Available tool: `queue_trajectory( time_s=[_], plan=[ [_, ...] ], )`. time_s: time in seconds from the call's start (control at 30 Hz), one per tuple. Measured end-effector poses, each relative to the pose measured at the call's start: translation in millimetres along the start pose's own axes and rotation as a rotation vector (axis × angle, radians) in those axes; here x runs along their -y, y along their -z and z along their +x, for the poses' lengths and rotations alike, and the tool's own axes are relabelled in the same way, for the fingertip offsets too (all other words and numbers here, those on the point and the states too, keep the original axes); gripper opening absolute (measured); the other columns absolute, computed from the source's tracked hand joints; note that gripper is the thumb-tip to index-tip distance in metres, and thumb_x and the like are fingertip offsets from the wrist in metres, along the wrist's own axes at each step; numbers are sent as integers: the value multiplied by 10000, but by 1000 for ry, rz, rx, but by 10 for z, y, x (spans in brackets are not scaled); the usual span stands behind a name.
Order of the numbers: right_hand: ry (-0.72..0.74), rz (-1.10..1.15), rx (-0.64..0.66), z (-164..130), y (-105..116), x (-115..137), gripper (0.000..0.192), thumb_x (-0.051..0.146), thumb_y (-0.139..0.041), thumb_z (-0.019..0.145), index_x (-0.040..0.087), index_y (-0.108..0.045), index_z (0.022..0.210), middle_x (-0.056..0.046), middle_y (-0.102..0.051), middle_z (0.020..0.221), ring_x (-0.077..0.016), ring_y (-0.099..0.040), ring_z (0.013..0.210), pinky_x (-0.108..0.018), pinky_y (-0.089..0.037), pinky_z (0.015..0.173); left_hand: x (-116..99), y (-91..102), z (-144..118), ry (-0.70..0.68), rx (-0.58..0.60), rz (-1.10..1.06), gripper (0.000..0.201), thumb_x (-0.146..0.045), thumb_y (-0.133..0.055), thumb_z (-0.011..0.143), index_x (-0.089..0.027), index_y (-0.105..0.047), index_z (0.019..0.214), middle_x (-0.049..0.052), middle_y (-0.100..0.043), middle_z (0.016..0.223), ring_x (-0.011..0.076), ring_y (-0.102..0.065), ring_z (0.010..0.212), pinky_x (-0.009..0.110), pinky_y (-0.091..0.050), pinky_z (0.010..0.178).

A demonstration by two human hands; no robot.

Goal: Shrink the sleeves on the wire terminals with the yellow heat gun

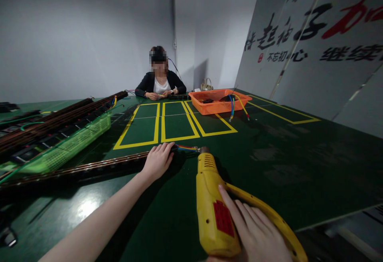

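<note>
My right hand is closed around a yellow heat gun with a red label on its side. The gun's metal nozzle points away from me, close to the metal ends of several coloured wires. Those wires come out of the end of a long dark cable bundle with copper-coloured lines along it. Near that end, my left hand is wrapped over the bundle, fingers closed on it. The bundle runs off to the left edge of the view.
On the left, a green basket lies under more long dark bundles. An orange basket with coloured wires over its rim stands farther back. Yellow tape outlines mark the green table. Across it sits another person.
</note>
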State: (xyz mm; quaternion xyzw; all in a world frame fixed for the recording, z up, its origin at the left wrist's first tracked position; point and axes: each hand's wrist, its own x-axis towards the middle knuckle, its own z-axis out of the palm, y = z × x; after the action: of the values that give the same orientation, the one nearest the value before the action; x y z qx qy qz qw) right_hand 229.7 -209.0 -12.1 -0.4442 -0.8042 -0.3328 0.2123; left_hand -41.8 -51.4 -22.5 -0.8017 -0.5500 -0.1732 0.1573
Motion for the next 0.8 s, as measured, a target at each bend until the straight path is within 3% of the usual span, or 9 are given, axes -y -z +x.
queue_trajectory(
  time_s=[0.13,0.3,0.53,0.63,0.8],
  plan=[
    [-11,-34,-3,-42,-13,24,1106,880,-369,638,10,-412,1319,-72,-634,1107,-163,-610,878,-290,-440,769,-4,-4,1,6,-7,-1,390,-324,-305,958,-210,-409,1316,74,-574,1201,203,-568,1061,336,-429,855],
    [-83,-77,-7,-15,-27,187,1042,830,-343,707,-8,-402,1323,-86,-664,948,-170,-615,798,-307,-450,741,-12,-6,3,6,-15,-8,383,-319,-301,960,-213,-418,1309,61,-574,1203,199,-569,1053,341,-429,860],
    [-99,-103,-36,68,-13,398,1121,868,-287,687,-31,-341,1356,-117,-662,896,-195,-625,777,-323,-464,713,6,-34,3,-1,-41,7,384,-315,-317,955,-218,-413,1314,58,-578,1185,198,-568,1039,339,-429,850],
    [-94,-70,-42,133,-10,486,1129,852,-195,726,-48,-228,1406,-122,-666,888,-198,-630,776,-323,-462,719,-2,-36,0,0,-40,20,376,-313,-321,953,-217,-419,1302,55,-578,1184,199,-568,1026,343,-428,842],
    [-116,80,-88,293,-33,686,957,692,67,829,-24,-91,1445,-94,-669,842,-169,-625,748,-298,-437,728,-19,-6,1,15,-22,30,375,-313,-320,950,-212,-419,1297,63,-576,1189,207,-566,1037,347,-425,850]
  ],
)
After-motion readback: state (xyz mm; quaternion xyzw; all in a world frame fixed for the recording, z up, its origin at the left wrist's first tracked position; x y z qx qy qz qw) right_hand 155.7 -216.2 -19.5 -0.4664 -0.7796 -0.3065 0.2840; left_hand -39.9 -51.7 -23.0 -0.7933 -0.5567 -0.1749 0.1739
